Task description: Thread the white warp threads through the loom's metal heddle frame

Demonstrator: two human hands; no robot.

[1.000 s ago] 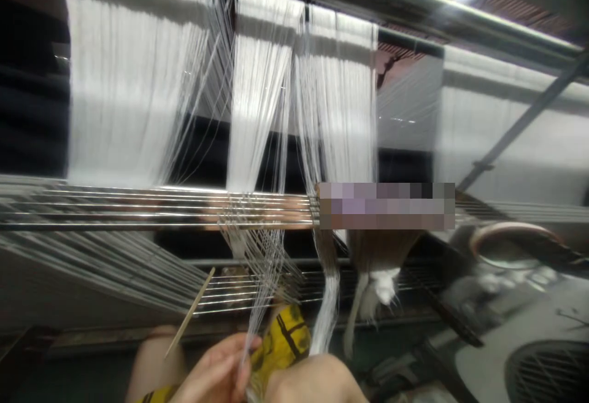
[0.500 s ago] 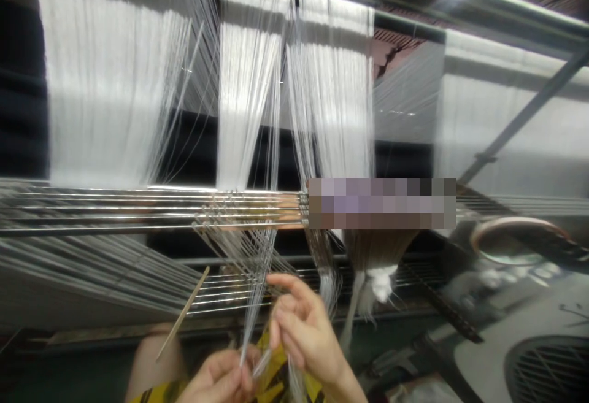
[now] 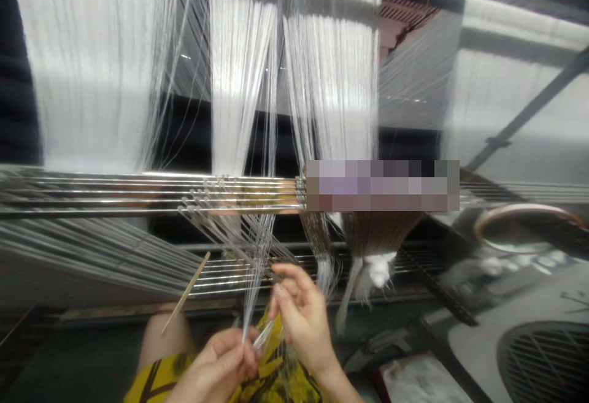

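My left hand is closed in a pinch on a narrow bundle of white threads, low in the middle of the view. The bundle runs down to it, taut, from the metal heddle bars. Just to the right, my right hand has its fingers curled and the index finger reaching toward the bundle. A short length of white thread spans the gap between both hands and appears caught in the right fingers. Fine heddle wires slant down behind the bundle.
Wide white warp sheets hang behind the bars. A thin wooden stick leans left of my hands. Knotted white yarn hangs at right, below a pixelated patch. A grey machine with a round grille stands at lower right.
The view has shifted, so the loom sits higher in the picture. My left hand keeps its pinch on the threads; my right hand stays close beside it, its fingers slightly moved.
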